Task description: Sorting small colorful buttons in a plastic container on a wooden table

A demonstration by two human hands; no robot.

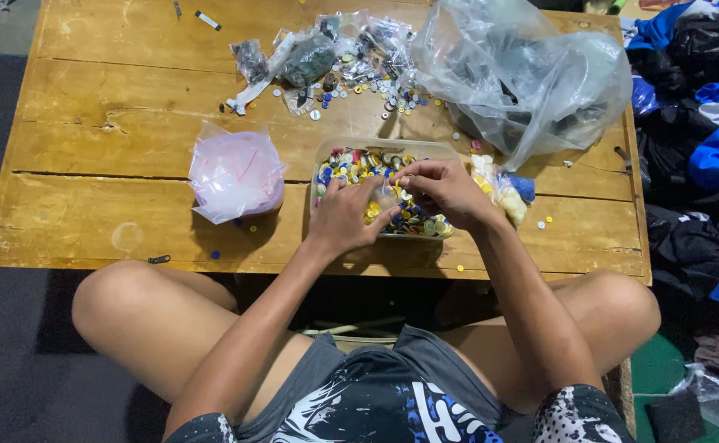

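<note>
- Left hand and right hand meet over a clear tray of coloured buttons, fingertips pinched together on a small clear bag.
- At nine o'clock of the tray: a pink bag.
- At twelve o'clock: loose buttons and small packets.
- At one o'clock: a large clear plastic bag on the wooden table.

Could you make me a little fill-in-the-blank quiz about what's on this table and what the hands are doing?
1. Both hands, left hand and right hand, are over a clear tub full of coloured ____.
2. Left of the tub lies a small ____ bag.
3. The table is made of ____.
4. Behind the tub, on its right, sits a big clear ____ bag.

Missing words: buttons; pink; wood; plastic
</note>
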